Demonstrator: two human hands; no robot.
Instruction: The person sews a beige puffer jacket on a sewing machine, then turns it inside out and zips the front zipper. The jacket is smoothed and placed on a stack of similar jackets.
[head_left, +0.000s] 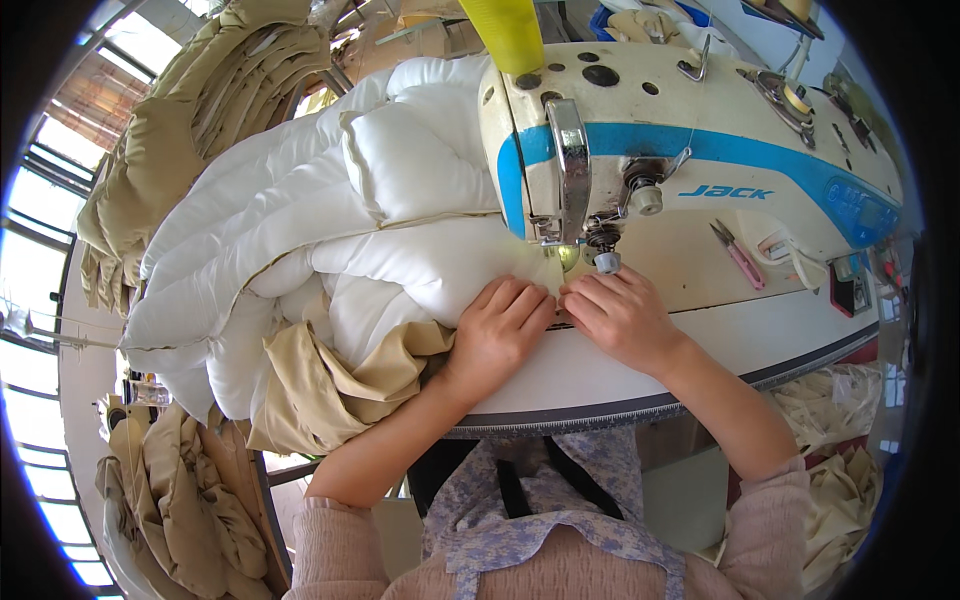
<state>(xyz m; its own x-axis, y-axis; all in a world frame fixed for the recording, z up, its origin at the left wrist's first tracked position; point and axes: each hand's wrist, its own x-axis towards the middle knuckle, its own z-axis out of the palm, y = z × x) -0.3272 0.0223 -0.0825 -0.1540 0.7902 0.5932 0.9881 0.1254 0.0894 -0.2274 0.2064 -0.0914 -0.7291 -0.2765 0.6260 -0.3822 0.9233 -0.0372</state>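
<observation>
A white sewing machine (630, 95) with a blue band stands over the work table (550, 380). A puffy white quilted piece (410, 170) is bunched left of the needle, its edge reaching under the presser foot. My left hand (505, 330) holds that piece with curled fingers just in front of the needle. My right hand (615, 310) is close beside it, fingers bent and pinched at the piece's narrow edge; the fingertips are partly hidden. A crumpled beige fabric (335, 390) lies beside my left forearm, below the white piece.
Pink-handled thread snips (742, 262) lie on the machine bed at right. Stacked beige padded pieces (190, 90) sit at back left, more beige pieces (190, 500) at lower left, and pale fabric bundles (830, 500) at lower right. A yellow hose-like object (505, 30) hangs above the machine head.
</observation>
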